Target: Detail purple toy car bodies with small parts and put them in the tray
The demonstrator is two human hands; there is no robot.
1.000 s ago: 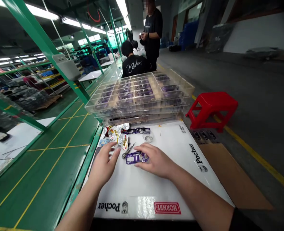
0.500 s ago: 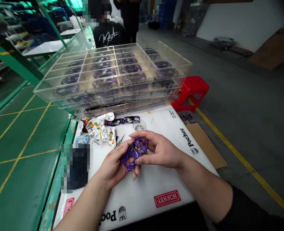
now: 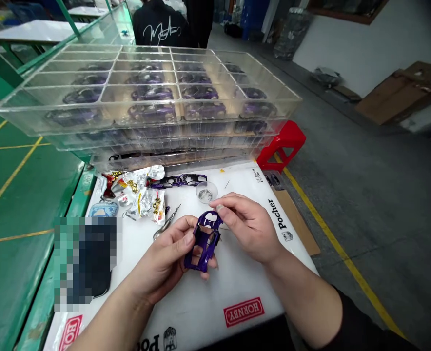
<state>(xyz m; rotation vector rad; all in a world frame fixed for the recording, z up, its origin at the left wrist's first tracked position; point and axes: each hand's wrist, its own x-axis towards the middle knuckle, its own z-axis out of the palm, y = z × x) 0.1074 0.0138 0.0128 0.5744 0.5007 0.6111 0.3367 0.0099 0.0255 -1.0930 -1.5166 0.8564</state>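
Note:
My left hand (image 3: 167, 256) is closed round a purple model car body (image 3: 202, 243), thumb on its side and fingertips showing below it. Open window and roof gaps run through the glossy shell. At the shell's upper right end, the thumb and forefinger of my right hand (image 3: 250, 224) are pinched together. Whether they grip the shell's edge or some tiny part, I cannot tell. Just beyond them stands a small clear dish (image 3: 205, 192) with little silvery pieces in it. A pointed metal tool (image 3: 167, 223) lies left of the shell.
Clear divided trays (image 3: 146, 109) full of purple car bodies are stacked at the back. Shiny snack wrappers (image 3: 142, 195), more purple shells (image 3: 181, 181), a blue case (image 3: 104, 209) and a dark phone (image 3: 93, 258) lie on the white table covering (image 3: 197, 312). A red stool (image 3: 283, 146) stands behind right.
My right hand has shifted from holding the shell's side to a pinch at its upper end. My left hand keeps the shell, now turned more upright. The view has moved slightly.

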